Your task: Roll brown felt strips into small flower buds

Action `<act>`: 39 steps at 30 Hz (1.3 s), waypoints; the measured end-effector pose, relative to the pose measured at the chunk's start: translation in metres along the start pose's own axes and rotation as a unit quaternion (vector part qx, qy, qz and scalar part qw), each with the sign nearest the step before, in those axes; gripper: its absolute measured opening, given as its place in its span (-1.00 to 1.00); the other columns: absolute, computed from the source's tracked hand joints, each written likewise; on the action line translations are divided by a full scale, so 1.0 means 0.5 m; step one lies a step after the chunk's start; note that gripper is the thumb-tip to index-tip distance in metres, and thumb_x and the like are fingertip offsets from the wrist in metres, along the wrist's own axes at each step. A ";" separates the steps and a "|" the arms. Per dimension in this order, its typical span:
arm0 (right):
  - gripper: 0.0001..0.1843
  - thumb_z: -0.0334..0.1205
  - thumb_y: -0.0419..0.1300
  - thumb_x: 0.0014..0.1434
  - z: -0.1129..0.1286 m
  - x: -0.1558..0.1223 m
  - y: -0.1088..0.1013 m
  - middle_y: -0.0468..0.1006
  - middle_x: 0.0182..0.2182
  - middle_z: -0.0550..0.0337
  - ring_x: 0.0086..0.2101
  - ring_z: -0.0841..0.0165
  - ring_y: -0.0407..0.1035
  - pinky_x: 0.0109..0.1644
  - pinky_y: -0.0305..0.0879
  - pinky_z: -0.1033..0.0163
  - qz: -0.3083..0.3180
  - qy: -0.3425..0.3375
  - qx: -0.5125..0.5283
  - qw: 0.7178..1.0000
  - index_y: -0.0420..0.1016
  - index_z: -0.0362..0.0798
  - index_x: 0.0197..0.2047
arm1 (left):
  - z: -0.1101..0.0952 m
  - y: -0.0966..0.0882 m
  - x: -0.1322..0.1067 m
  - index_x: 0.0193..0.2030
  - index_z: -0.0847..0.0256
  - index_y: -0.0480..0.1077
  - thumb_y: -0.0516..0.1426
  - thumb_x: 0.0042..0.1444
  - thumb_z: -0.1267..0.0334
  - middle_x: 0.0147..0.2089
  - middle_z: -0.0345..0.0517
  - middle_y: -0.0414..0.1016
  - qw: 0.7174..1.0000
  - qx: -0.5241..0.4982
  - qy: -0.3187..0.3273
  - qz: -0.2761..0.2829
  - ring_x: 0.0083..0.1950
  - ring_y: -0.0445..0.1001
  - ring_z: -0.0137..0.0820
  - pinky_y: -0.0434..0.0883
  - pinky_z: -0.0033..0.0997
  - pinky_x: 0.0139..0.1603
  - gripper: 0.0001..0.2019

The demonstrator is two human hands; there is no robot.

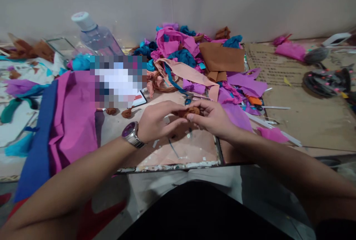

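Observation:
My left hand (155, 121) and my right hand (213, 119) meet over the work board (178, 151), both pinching a small brown crumpled paper piece (189, 112) between their fingertips. A silver wristwatch (130, 134) sits on my left wrist. Two similar brown rolled bits (119, 112) lie on the board just left of my left hand. Scissors (191, 97) lie just beyond my fingers, partly hidden by paper.
A heap of pink, blue, purple and brown crepe paper (191, 58) fills the middle back. Magenta and blue sheets (69, 117) lie left. A clear bottle (94, 36) lies behind them. Cardboard (300, 99) and dark wire coils (325, 80) sit right.

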State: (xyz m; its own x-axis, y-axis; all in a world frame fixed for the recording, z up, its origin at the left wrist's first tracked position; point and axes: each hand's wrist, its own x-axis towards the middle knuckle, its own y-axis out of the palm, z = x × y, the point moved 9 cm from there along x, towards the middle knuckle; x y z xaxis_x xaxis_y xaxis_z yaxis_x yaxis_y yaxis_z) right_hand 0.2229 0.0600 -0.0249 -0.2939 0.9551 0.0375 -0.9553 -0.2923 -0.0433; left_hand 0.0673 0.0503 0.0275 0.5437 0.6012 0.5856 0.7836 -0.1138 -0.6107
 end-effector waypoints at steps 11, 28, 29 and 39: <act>-0.65 0.00 0.46 0.19 0.010 0.001 0.001 0.67 -0.14 0.07 -0.15 0.27 0.53 -0.01 0.49 0.13 0.005 -0.049 -0.052 0.997 0.65 -0.04 -0.06 | -0.008 -0.010 0.002 -0.11 0.19 0.65 0.30 0.30 0.21 -0.22 -0.08 0.74 0.998 0.037 -0.012 -0.041 -0.25 0.69 -0.42 0.53 -0.50 -0.22 -0.87; -0.75 -0.05 0.37 0.30 0.036 -0.003 0.001 0.69 -0.17 0.12 -0.18 0.29 0.54 -0.03 0.40 0.18 0.057 -0.127 -0.153 0.978 0.64 -0.02 -0.06 | 0.057 0.088 -0.028 -0.31 0.24 0.50 0.09 0.42 -0.09 -0.45 -0.10 0.58 0.896 -0.275 -0.306 0.169 -0.49 0.52 -0.43 0.42 -0.52 -0.50 -0.55; -0.75 -0.05 0.37 0.30 0.038 -0.003 0.002 0.69 -0.17 0.12 -0.18 0.29 0.54 -0.04 0.40 0.18 0.061 -0.131 -0.151 0.978 0.63 -0.02 -0.06 | 0.057 0.090 -0.029 -0.31 0.25 0.49 0.08 0.41 -0.11 -0.46 -0.09 0.57 0.890 -0.287 -0.312 0.167 -0.50 0.51 -0.44 0.41 -0.54 -0.52 -0.54; -0.73 -0.04 0.38 0.29 0.039 -0.009 0.013 0.61 -0.21 0.13 -0.22 0.32 0.48 -0.08 0.39 0.20 0.083 -0.115 -0.140 0.980 0.58 -0.04 -0.08 | 0.056 0.101 -0.034 -0.32 0.25 0.44 0.15 0.38 -0.10 -0.44 -0.13 0.55 0.880 -0.314 -0.312 0.171 -0.47 0.50 -0.47 0.43 -0.52 -0.44 -0.57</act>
State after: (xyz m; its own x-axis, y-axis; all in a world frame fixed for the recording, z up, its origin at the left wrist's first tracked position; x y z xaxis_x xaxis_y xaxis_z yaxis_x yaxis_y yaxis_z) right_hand 0.2175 0.0531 -0.0058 -0.4751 0.8495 0.2293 -0.8571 -0.3878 -0.3391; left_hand 0.0894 0.0565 -0.0281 0.6627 0.7420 -0.1009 0.7244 -0.6694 -0.1650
